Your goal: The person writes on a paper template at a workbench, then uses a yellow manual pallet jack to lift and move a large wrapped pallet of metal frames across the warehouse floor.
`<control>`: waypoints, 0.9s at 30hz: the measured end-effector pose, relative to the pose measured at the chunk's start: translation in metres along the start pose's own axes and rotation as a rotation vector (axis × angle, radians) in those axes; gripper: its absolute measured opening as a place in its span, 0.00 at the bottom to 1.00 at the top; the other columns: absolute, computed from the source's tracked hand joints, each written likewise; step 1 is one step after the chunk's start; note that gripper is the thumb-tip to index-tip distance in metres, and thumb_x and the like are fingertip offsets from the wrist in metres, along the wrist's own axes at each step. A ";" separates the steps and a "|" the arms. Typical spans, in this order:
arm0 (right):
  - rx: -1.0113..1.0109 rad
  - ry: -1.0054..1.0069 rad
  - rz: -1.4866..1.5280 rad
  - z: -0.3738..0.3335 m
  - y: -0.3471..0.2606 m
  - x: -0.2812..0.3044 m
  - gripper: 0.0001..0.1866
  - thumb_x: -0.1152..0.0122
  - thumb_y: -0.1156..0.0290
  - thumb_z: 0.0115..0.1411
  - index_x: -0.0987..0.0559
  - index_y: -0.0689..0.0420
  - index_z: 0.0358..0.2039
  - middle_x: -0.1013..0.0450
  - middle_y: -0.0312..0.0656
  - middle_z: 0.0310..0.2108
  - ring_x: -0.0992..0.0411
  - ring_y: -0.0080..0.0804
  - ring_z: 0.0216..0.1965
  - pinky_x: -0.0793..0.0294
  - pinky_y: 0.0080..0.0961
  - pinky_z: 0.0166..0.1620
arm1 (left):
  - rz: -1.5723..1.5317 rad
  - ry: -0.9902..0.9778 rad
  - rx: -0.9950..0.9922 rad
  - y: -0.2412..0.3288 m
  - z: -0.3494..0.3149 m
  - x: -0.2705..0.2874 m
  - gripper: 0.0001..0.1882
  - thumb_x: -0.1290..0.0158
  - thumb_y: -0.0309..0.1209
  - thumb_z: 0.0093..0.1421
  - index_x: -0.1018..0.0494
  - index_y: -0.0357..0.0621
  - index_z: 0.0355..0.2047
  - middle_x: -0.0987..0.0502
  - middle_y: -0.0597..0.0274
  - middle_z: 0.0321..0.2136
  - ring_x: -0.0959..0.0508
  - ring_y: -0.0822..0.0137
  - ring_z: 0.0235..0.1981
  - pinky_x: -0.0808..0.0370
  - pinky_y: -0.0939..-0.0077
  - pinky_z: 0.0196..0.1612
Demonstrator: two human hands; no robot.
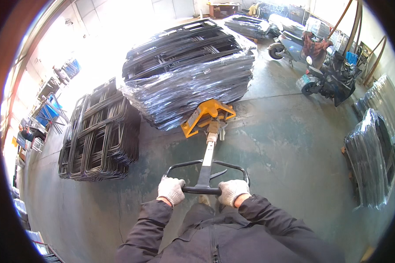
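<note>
Both hands wear pale knitted gloves. My left hand is closed round the left end of a black pallet jack handle. At its right end, my right hand grips the same loop. The shaft runs away from me to the yellow pallet jack body. Just beyond that body, at the place where its forks would be, stands a tall stack of black metal frames, partly wrapped in clear plastic film. The forks themselves are hidden beneath the load.
Left of the load, a second stack of black metal frames stands on the floor. Motor scooters are parked at the far right. Nearer on the right are film-wrapped bundles. A seated person is at the far left.
</note>
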State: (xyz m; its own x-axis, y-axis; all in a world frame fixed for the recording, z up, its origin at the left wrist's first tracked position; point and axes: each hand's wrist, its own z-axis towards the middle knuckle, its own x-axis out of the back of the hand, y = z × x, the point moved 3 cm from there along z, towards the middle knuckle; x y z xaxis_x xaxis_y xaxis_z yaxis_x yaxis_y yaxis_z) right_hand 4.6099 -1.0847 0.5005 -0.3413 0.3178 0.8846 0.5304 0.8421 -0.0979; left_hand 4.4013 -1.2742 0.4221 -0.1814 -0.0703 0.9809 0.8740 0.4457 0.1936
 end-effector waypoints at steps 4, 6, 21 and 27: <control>-0.005 0.012 0.010 -0.035 -0.017 -0.021 0.19 0.30 0.52 0.71 0.05 0.49 0.54 0.07 0.52 0.51 0.09 0.55 0.56 0.10 0.52 0.60 | 0.032 -0.031 0.020 0.007 -0.039 -0.005 0.08 0.37 0.34 0.60 0.10 0.55 0.37 0.10 0.52 0.32 0.09 0.43 0.39 0.17 0.45 0.55; -0.009 0.019 0.007 -0.054 -0.029 -0.035 0.20 0.30 0.53 0.71 0.05 0.49 0.54 0.07 0.52 0.51 0.09 0.55 0.57 0.10 0.52 0.60 | 0.031 -0.038 0.015 0.007 -0.063 -0.008 0.08 0.38 0.34 0.61 0.10 0.55 0.37 0.09 0.52 0.32 0.09 0.43 0.39 0.17 0.45 0.56; -0.056 0.061 0.027 -0.190 -0.117 -0.154 0.20 0.31 0.56 0.69 0.05 0.47 0.56 0.07 0.50 0.52 0.09 0.54 0.58 0.11 0.52 0.62 | 0.118 -0.146 -0.002 0.012 -0.241 -0.040 0.13 0.38 0.37 0.65 0.06 0.59 0.45 0.05 0.52 0.39 0.05 0.47 0.45 0.17 0.46 0.62; -0.048 0.004 0.010 -0.240 -0.116 -0.201 0.21 0.30 0.50 0.70 0.05 0.46 0.55 0.07 0.49 0.51 0.09 0.54 0.57 0.11 0.52 0.62 | 0.083 -0.124 0.016 0.046 -0.308 -0.060 0.13 0.38 0.37 0.66 0.06 0.59 0.46 0.05 0.53 0.39 0.05 0.47 0.46 0.14 0.46 0.59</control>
State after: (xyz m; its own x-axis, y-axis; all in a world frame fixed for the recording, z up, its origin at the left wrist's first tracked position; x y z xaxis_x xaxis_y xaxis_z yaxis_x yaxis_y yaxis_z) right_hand 4.8037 -1.3511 0.4433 -0.3328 0.3241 0.8856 0.5704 0.8170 -0.0846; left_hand 4.5917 -1.5243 0.3777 -0.1637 0.0781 0.9834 0.8812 0.4598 0.1101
